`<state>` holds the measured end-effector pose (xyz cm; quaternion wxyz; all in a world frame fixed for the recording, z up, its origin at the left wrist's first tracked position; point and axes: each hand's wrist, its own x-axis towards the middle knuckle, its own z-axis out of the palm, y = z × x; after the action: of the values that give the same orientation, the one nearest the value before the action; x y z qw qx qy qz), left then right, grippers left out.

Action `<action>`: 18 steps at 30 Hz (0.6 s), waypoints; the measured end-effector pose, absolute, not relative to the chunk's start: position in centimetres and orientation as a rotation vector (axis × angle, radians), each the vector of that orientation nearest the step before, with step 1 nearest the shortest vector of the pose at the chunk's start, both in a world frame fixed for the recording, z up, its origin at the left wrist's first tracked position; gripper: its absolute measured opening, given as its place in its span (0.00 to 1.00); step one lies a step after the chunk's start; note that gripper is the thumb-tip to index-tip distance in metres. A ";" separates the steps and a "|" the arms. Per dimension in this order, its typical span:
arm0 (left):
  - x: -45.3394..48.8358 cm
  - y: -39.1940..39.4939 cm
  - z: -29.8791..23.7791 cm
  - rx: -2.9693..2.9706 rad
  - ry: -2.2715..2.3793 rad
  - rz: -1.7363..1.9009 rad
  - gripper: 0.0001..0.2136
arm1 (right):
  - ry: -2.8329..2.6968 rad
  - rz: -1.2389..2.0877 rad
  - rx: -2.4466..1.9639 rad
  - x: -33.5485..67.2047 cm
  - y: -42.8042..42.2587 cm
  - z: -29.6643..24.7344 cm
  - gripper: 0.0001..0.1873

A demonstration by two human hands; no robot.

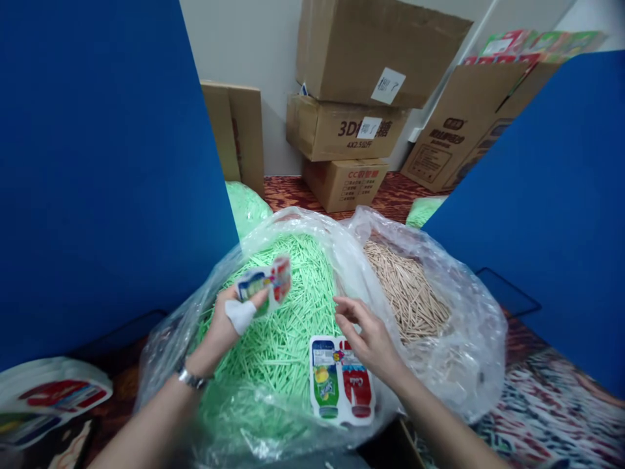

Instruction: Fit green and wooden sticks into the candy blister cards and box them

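We held our left hand (228, 320) up, pinching a small bottle-printed card (266, 282) between thumb and fingers, while our right hand (375, 340) hovered, fingers loosely spread, over a twin-bottle card (336, 385) lying on green sticks (288, 319) in a clear plastic bag (342, 247), between blue partitions (97, 169) with cardboard boxes (342, 127) beyond.

A small card (266, 281) printed with drink bottles sits tilted in the left hand (229, 319), above green sticks (288, 312). A second card (336, 384), showing a green and a red bottle, lies flat at their near edge
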<state>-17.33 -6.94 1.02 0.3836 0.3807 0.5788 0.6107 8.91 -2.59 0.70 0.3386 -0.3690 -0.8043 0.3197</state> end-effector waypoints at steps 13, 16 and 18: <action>-23.7 1.8 -1.1 0.932 1.703 1.806 0.23 | -2.910 0.375 -1.286 12.2 -2.4 -1.8 0.14; -24.1 1.9 -2.4 0.888 1.808 1.825 0.22 | -2.825 0.516 -1.307 12.3 -2.0 -1.8 0.09; -24.3 1.7 -2.7 0.878 1.830 1.835 0.22 | -2.781 0.607 -1.254 12.7 -1.6 -2.1 0.07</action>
<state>-24.30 1.72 -2.69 0.2013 0.3144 0.6552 0.6568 12.68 -1.59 -2.10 0.0156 -0.4030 -0.8941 0.1950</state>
